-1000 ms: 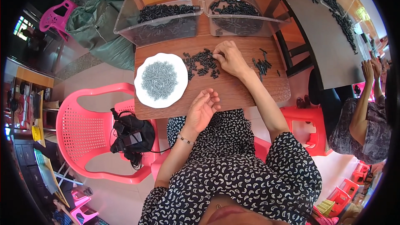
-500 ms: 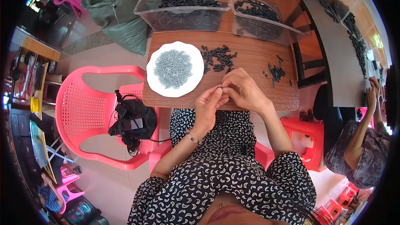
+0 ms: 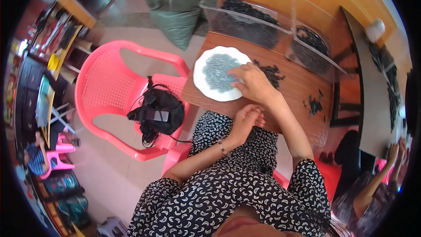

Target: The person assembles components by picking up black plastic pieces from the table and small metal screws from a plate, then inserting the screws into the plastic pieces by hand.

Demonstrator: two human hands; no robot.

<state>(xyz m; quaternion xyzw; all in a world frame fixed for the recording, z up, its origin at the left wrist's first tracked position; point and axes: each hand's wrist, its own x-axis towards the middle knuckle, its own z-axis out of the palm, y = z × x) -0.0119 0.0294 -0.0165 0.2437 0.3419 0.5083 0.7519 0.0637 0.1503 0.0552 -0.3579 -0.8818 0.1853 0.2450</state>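
A white scalloped plate point(image 3: 204, 87) on the table's near left holds a heap of small thin silvery metal pieces point(image 3: 219, 71). My right hand point(image 3: 255, 84) reaches over the plate's right edge, its curved fingertips at the heap and its thumb apart from them. Just off the table's front edge, my left hand point(image 3: 246, 125) is closed, thumb against curled fingers. Whatever it holds, if anything, is too small to make out. Behind my right hand lies a loose pile of short black tube-like pieces point(image 3: 272, 75), partly covered by the hand.
Two clear plastic bins point(image 3: 245, 30) point(image 3: 309, 57) of black pieces stand at the table's back. More black pieces point(image 3: 315, 105) lie at right. A pink chair point(image 3: 109, 70) on the left carries a black bag point(image 3: 169, 113). Another person's hands point(image 3: 394, 151) are at far right.
My hands, together earlier, have separated. The right one has moved left to the plate, while the left one stays low near the table edge. The view has turned, shifting the table rightward.
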